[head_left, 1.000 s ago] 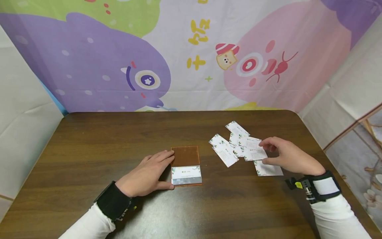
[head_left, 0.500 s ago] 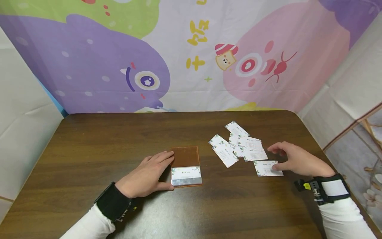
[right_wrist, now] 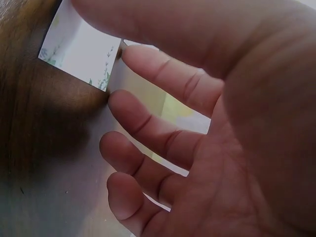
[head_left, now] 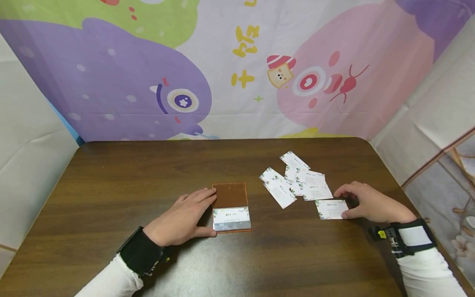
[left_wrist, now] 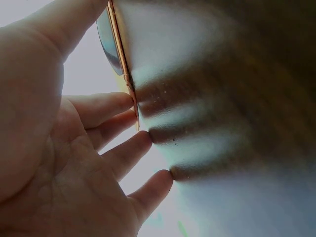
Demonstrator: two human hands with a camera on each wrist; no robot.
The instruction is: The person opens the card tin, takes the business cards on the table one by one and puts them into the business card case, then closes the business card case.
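An open brown card holder [head_left: 230, 196] lies on the table, with a white leaf-printed card [head_left: 231, 214] in its silvery lower pocket. My left hand [head_left: 182, 216] rests along its left side, thumb at the lower corner and fingertips at the upper edge. In the left wrist view, the extended fingers touch the tabletop beside the holder's thin edge [left_wrist: 122, 54]. My right hand [head_left: 367, 203] is at a single business card [head_left: 330, 209] lying flat, thumb at its lower right corner and index fingertip close above its upper edge. In the right wrist view, the thumb overlaps this card [right_wrist: 81, 47].
Several more business cards [head_left: 313, 185] lie overlapped in a loose pile, beyond and left of the single card. The brown wooden table [head_left: 148, 165] ends at a cartoon-printed cloth [head_left: 237, 115] along the back. Pale cloth walls [head_left: 33, 136] stand at both sides.
My right hand has moved right and nearer, from the pile's right card to the single card, and its thumb has shifted to that card's corner. My left hand and the holder stay put.
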